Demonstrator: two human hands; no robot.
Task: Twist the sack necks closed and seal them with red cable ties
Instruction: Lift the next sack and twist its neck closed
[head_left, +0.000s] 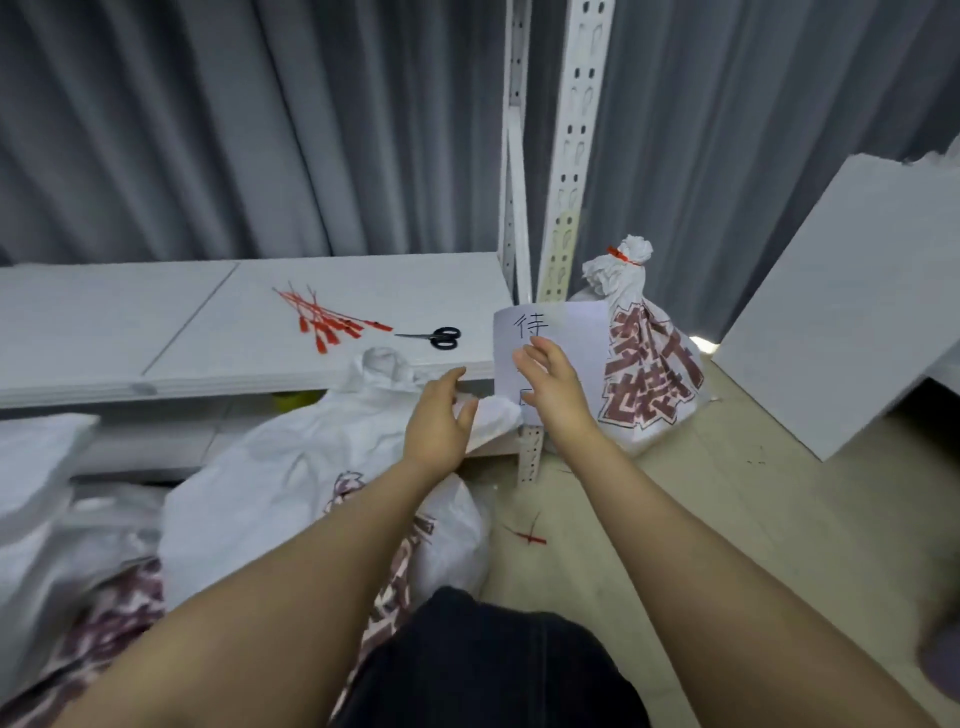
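White shelf (104, 322) | left hand (439, 415) fingers spread, against sack neck (498, 413) | right hand (556, 387) fingers spread, holding nothing

Storeroom: slotted metal shelving (563, 156), printed sacks (644, 364), grey curtain (208, 130).

I log: soft, even light, faint shadows; one glare spot (702, 343) far right; near-left sacks (62, 545) blurred; edges bowed by wide lens.

Upright tied sack (649, 374); slumped untied sack (270, 467) nearby (red ties (324, 319) bunched on shelf (104, 322)).
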